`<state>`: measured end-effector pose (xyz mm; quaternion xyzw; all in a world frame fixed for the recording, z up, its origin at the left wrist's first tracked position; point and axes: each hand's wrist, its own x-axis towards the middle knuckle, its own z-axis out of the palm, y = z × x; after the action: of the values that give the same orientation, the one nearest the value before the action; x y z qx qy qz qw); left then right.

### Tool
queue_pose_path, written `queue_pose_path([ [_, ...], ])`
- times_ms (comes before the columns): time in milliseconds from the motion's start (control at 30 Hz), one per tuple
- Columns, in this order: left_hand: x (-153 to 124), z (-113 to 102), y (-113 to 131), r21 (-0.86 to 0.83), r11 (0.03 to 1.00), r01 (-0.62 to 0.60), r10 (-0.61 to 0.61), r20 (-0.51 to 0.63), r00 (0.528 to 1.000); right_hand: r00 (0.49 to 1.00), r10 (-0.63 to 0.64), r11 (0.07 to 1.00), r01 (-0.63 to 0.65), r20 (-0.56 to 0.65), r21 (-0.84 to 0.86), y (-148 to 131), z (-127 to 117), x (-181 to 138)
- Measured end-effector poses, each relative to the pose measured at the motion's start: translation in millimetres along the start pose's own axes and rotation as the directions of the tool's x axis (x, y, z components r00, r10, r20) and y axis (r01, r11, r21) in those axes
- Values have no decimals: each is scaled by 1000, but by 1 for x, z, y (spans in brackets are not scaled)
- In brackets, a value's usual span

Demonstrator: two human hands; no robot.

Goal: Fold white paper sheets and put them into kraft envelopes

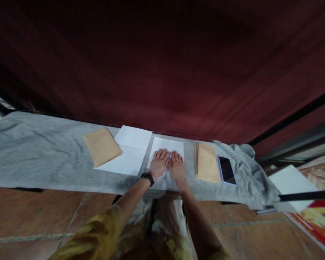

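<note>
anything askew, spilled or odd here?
Two mild things: a brown envelope lies slanted over a creased sheet, unlike the squarer paper under the left hand and right hand; the grey cloth is rumpled into folds past the phone. No spill or damage visible.

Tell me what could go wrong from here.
The white sheet under the left hand and right hand could slip or crease crookedly if the wrinkled cloth shifts. The brown envelope at left overlaps another sheet, so pulling that might drag it. The phone lies beside the envelope stack and might get nudged.
</note>
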<state>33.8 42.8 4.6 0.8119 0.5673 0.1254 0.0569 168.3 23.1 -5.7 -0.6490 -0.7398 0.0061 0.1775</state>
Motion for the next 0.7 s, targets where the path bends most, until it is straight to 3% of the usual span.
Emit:
queue_pose_path([
  [467, 15, 0, -3, -1, 1000, -19, 19, 6, 1000, 997, 6, 1000, -6, 83, -3, -3, -2, 16],
  [700, 21, 1, -6, 16, 1000, 0, 0, -10, 1000, 998, 34, 999, -34, 54, -2, -1, 1, 24],
])
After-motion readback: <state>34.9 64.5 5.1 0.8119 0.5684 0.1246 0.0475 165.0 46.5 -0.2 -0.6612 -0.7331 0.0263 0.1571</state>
